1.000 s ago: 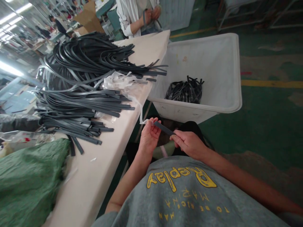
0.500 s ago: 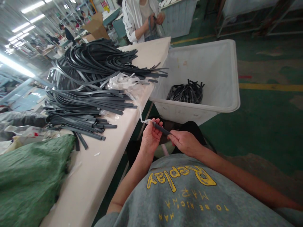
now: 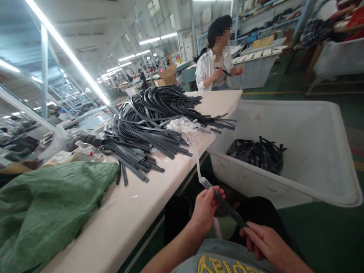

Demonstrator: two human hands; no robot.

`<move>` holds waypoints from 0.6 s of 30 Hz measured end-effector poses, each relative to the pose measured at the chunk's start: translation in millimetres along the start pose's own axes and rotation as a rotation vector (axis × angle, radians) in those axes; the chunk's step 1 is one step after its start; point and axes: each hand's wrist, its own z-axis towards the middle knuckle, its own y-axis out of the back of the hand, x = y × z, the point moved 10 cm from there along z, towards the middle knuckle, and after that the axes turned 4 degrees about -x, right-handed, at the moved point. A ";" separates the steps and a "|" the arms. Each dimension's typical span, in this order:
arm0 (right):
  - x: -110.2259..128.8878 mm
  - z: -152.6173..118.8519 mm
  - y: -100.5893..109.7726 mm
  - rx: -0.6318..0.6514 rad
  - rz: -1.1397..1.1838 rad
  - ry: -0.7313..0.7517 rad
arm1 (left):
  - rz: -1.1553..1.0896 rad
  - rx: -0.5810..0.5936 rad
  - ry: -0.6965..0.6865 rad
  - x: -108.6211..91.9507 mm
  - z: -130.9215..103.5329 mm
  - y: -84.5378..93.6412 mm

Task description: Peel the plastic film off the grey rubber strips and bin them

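A dark grey strip [image 3: 231, 213] runs diagonally between my two hands over my lap. My left hand [image 3: 206, 204] pinches it near its upper end, thumb on top. My right hand [image 3: 263, 240] grips its lower part, fingers closed round it. From the upper end a thin white film strip [image 3: 198, 167] trails up to the table edge. It leads towards a heap of crumpled white film [image 3: 184, 125] on the table [image 3: 162, 193]. Large bundles of dark strips [image 3: 153, 113] lie left of that heap, their ends pointing towards me.
Right of the table stands a white plastic bin [image 3: 313, 140] with a tangle of dark strips [image 3: 257, 155] inside. A green woven sack [image 3: 57, 201] covers the table's near left. Across the table, a person in a white jacket [image 3: 203, 70] handles a dark strip.
The view has tilted up and shifted left. My hands have moved apart along the strip, showing more of it between them. The co-worker's hands have also moved apart.
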 end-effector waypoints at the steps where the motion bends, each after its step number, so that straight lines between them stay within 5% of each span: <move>1: -0.7 1.7 0.3 -0.016 0.009 0.001 | 0.018 0.028 0.015 8.4 -2.2 -2.9; 5: 20.7 8.6 8.6 -0.063 0.002 0.064 | 0.123 0.156 0.015 27.0 -13.9 -22.1; 12: 6.9 -11.7 7.7 -0.016 -0.007 0.057 | 0.310 0.147 -0.144 1.8 -23.2 -21.6; 18: 16.8 -24.7 29.9 -0.165 -0.011 0.099 | 0.488 0.472 0.029 51.1 -47.0 -53.2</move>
